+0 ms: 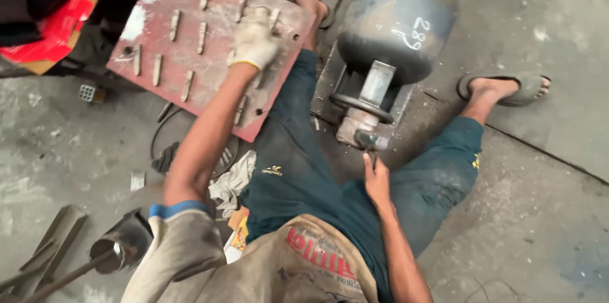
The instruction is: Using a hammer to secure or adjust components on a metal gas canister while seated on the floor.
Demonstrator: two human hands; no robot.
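Observation:
My left hand, in a dirty white glove, reaches out over a reddish metal plate covered with several small metal pieces and closes on one at the plate's right side. My right hand, bare, sits between my knees and pinches a small dark tool against the valve end of a grey gas cylinder lying on its side. I sit on the floor in dark green trousers, legs spread around the cylinder.
Sandalled feet rest on the concrete floor. A dark metal cup and flat bars lie lower left. A crumpled rag sits by my thigh. Red cardboard is upper left.

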